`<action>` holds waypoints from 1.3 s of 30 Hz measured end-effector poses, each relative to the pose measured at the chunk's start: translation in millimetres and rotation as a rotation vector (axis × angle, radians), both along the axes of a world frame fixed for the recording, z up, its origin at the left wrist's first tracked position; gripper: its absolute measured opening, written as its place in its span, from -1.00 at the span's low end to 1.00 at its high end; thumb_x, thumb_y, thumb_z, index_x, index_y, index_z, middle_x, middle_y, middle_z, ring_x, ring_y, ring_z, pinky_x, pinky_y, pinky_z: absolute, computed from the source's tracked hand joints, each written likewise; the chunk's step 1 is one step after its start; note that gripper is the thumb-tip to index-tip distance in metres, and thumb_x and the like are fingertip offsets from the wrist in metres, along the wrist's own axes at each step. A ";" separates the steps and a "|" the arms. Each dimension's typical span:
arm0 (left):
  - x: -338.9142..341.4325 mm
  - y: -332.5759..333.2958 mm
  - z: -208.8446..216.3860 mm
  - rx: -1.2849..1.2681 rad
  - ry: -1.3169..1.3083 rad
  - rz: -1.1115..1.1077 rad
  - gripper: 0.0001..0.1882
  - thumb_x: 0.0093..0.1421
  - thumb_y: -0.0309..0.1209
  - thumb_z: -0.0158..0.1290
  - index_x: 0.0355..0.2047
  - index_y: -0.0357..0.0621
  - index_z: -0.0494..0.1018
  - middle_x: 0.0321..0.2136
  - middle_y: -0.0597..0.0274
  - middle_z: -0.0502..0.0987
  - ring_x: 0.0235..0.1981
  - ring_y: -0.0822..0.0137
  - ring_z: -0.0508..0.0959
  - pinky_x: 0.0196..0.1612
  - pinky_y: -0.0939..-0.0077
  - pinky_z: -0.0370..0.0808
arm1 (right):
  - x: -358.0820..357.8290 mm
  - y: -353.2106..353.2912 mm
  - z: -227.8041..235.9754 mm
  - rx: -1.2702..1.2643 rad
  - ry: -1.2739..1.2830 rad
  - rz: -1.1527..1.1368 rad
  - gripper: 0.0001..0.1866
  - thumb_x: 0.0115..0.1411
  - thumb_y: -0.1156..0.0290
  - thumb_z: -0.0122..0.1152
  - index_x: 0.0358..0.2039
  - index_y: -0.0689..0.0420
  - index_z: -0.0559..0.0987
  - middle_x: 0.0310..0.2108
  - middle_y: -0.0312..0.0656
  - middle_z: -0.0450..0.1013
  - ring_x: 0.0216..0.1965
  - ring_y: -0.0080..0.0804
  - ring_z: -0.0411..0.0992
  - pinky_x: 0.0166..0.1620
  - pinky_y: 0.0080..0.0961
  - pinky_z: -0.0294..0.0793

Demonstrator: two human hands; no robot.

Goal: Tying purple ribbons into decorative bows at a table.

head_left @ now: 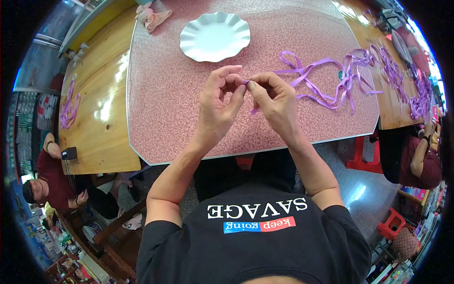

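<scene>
Above the pink speckled table [179, 113], both hands meet and pinch a narrow purple ribbon [314, 87]. My left hand [219, 97] has its thumb and index fingertip closed on the ribbon, the other fingers curled loosely. Thumb against bent index finger, my right hand [273, 97] grips the same ribbon right beside the left fingertips. A short ribbon end hangs below the right hand. From there the ribbon runs off to the right in loose loops on the table. The exact fold between the fingertips is too small to make out.
Beyond my hands lies a white wavy-rimmed plate [215, 37]. A pinkish cloth item [152, 18] rests at the far left corner. More purple ribbons lie on the wooden tables left [70, 106] and right [390, 71]. Other people sit at both sides. Red stools [364, 158] stand at right.
</scene>
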State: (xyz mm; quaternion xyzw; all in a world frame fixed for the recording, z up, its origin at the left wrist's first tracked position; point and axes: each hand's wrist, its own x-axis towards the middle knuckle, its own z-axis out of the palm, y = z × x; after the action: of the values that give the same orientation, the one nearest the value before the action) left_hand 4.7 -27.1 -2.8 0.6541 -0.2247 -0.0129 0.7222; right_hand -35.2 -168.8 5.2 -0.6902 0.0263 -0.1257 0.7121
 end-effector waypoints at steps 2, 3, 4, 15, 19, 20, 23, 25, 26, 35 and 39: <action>1.4 2.1 1.1 0.031 -0.025 -0.002 -0.70 0.20 -0.66 0.09 -0.05 -0.24 0.38 -0.34 0.26 0.49 -0.29 0.53 0.50 -0.20 0.61 0.48 | 0.1 -4.1 1.1 0.028 0.077 0.072 -0.86 0.29 0.44 0.16 -0.24 0.25 0.55 -0.54 -0.41 0.39 -0.55 -0.76 0.31 -0.53 -0.75 0.33; 2.4 2.9 -0.9 0.031 -0.024 -0.002 -0.70 0.20 -0.66 0.09 -0.05 -0.24 0.38 -0.34 0.26 0.49 -0.29 0.53 0.50 -0.20 0.61 0.48 | 0.2 -3.8 0.9 0.029 0.078 0.073 -0.86 0.29 0.44 0.16 -0.24 0.25 0.55 -0.54 -0.41 0.39 -0.55 -0.76 0.31 -0.53 -0.75 0.33; 3.7 3.5 -3.8 0.062 -0.123 0.043 -0.72 0.17 -0.67 0.11 -0.11 -0.24 0.39 -0.34 0.23 0.49 -0.31 0.49 0.51 -0.23 0.59 0.48 | 0.3 -3.1 0.8 0.019 0.063 0.070 -0.86 0.29 0.42 0.15 -0.24 0.24 0.55 -0.56 -0.42 0.37 -0.58 -0.77 0.27 -0.55 -0.75 0.28; 6.2 3.4 -2.9 0.354 -0.610 0.260 -0.76 0.05 -0.67 0.20 -0.27 -0.25 0.45 -0.34 0.06 0.48 -0.31 0.14 0.54 -0.30 0.36 0.50 | -2.7 5.9 3.1 0.365 0.129 0.079 -0.87 0.29 0.39 0.17 -0.25 0.18 0.56 -0.60 -0.46 0.31 -0.64 -0.78 0.17 -0.59 -0.78 0.15; 7.0 1.1 -1.8 0.411 -0.615 0.272 -0.76 0.03 -0.64 0.20 -0.27 -0.24 0.45 -0.34 0.06 0.48 -0.30 0.10 0.52 -0.26 0.30 0.48 | 0.1 6.0 -4.9 0.230 0.102 0.033 -0.85 0.28 0.37 0.20 -0.24 0.19 0.58 -0.58 -0.46 0.33 -0.62 -0.79 0.17 -0.58 -0.77 0.15; 7.9 0.1 -0.7 0.436 -0.636 0.276 -0.76 0.02 -0.63 0.20 -0.27 -0.23 0.45 -0.34 0.06 0.48 -0.29 0.09 0.51 -0.24 0.28 0.47 | 1.2 6.0 -6.3 0.149 0.057 0.006 -0.84 0.28 0.37 0.20 -0.24 0.20 0.58 -0.58 -0.46 0.34 -0.61 -0.80 0.17 -0.58 -0.77 0.14; 9.7 -1.6 1.4 0.496 -0.705 0.308 -0.77 0.02 -0.62 0.19 -0.30 -0.21 0.45 -0.35 0.09 0.48 -0.29 0.08 0.50 -0.23 0.27 0.45 | 2.1 5.1 -5.6 0.143 0.086 -0.003 -0.83 0.28 0.36 0.21 -0.26 0.22 0.59 -0.57 -0.48 0.34 -0.60 -0.82 0.16 -0.57 -0.77 0.10; 11.6 -1.0 1.1 0.532 -0.728 0.289 -0.78 0.01 -0.61 0.19 -0.31 -0.21 0.44 -0.36 0.11 0.48 -0.29 0.08 0.49 -0.23 0.27 0.44 | 3.6 3.0 -6.6 0.128 0.092 -0.002 -0.83 0.28 0.37 0.21 -0.26 0.22 0.59 -0.56 -0.49 0.34 -0.59 -0.82 0.16 -0.56 -0.77 0.09; 12.7 -0.5 1.2 0.567 -0.752 0.271 -0.78 0.01 -0.60 0.20 -0.32 -0.20 0.44 -0.37 0.13 0.48 -0.30 0.08 0.49 -0.23 0.27 0.44 | 4.1 1.4 -7.1 0.113 0.098 0.000 -0.83 0.28 0.37 0.20 -0.27 0.23 0.59 -0.56 -0.50 0.34 -0.58 -0.83 0.15 -0.56 -0.78 0.07; 17.5 13.6 0.6 0.336 -0.069 -0.057 -0.88 0.22 -0.52 0.12 -0.26 -0.25 0.43 -0.38 0.31 0.50 -0.36 0.54 0.48 -0.32 0.64 0.41 | 1.3 -15.7 1.1 -0.022 0.168 0.141 -0.83 0.23 0.42 0.24 -0.20 0.22 0.60 -0.49 -0.44 0.40 -0.50 -0.79 0.24 -0.48 -0.78 0.21; 17.6 14.6 0.5 0.321 -0.008 -0.116 -0.88 0.26 -0.48 0.09 -0.23 -0.26 0.43 -0.36 0.34 0.48 -0.33 0.57 0.48 -0.29 0.67 0.42 | 3.2 -20.6 -10.5 -0.250 -0.018 0.086 -0.84 0.21 0.46 0.25 -0.21 0.22 0.61 -0.45 -0.42 0.42 -0.45 -0.76 0.29 -0.42 -0.75 0.27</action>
State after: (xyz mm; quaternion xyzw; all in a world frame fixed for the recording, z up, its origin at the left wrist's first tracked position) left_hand 22.3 -12.5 -2.3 0.7471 -0.2597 -0.0877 0.6055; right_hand -32.0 -189.3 -5.2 -0.7728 -0.0256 -0.1038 0.6256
